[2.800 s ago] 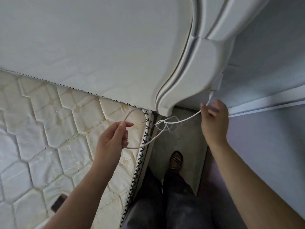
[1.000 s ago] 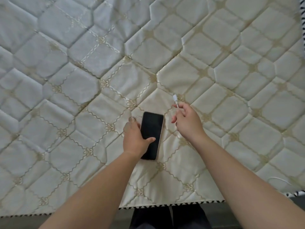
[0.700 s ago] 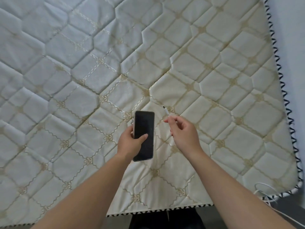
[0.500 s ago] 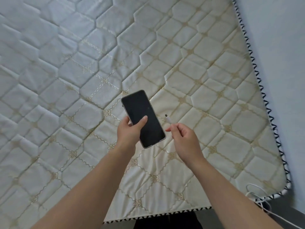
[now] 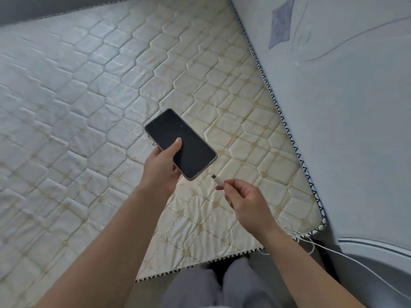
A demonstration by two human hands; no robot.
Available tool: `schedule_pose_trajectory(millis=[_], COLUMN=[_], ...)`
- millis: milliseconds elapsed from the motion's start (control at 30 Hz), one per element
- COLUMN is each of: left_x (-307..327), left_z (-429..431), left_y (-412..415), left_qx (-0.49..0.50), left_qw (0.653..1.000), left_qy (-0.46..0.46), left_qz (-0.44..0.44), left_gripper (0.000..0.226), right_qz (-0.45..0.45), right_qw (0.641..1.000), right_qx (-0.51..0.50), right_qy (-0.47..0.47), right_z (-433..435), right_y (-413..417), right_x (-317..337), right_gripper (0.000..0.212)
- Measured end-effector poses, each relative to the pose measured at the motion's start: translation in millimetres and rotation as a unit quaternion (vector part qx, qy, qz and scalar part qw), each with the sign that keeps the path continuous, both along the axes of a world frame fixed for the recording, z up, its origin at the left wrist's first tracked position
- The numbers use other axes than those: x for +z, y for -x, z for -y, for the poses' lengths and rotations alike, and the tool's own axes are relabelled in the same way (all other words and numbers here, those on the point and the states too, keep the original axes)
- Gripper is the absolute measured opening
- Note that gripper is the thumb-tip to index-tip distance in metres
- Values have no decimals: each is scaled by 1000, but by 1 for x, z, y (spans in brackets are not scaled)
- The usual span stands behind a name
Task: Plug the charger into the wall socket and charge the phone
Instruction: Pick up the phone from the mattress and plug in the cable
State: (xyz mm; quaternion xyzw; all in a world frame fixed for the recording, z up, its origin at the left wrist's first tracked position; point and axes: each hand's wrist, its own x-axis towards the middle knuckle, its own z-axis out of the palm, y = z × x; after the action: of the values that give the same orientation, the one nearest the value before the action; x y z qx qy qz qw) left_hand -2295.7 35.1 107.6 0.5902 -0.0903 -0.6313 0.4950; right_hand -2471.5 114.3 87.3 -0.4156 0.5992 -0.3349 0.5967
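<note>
My left hand (image 5: 162, 167) grips a phone (image 5: 180, 144) above a quilted mattress (image 5: 89, 107), fingers behind it and the thumb pressed on its dark screen. The phone tilts, its lower end pointing toward my right hand (image 5: 246, 203). That hand pinches the white cable plug (image 5: 218, 180) between thumb and fingertips. The plug's metal tip sits just beside the phone's lower corner, not touching it. The white cable (image 5: 347, 258) trails away behind my right wrist, past the mattress corner. A pale padded headboard (image 5: 344, 130) rises beyond my right hand.
</note>
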Motion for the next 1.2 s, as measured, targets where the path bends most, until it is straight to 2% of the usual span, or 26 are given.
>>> schedule_pose_trajectory(millis=[133, 433, 733, 867, 1033, 1133, 1200], left_x=[32, 60, 56, 52, 47, 45, 44], left_z=[-12, -18, -24, -28, -33, -37, -40], left_y=[16, 34, 34, 37, 39, 37, 33], left_qx=[4, -16, -2, 16, 4, -55, -119], left_qw=[999, 997, 998, 999, 999, 998, 988], left_qy=[21, 63, 55, 18, 1, 12, 27], left_qz=[-36, -41, -29, -35, -34, 6, 90], left_gripper=[23, 19, 20, 21, 24, 27, 23], right_qz=[-6, 7, 9, 12, -4, -19, -27], right_qw=[1000, 998, 998, 999, 998, 995, 992], right_qx=[3, -32, -26, -23, -54, -91, -113], right_qy=[28, 61, 56, 44, 39, 40, 43], right_z=[-11, -11, -15, -17, -18, -15, -11], right_y=[9, 21, 22, 22, 25, 33, 41], right_x=[31, 60, 56, 54, 52, 52, 54], right_gripper=[23, 24, 23, 24, 25, 26, 27])
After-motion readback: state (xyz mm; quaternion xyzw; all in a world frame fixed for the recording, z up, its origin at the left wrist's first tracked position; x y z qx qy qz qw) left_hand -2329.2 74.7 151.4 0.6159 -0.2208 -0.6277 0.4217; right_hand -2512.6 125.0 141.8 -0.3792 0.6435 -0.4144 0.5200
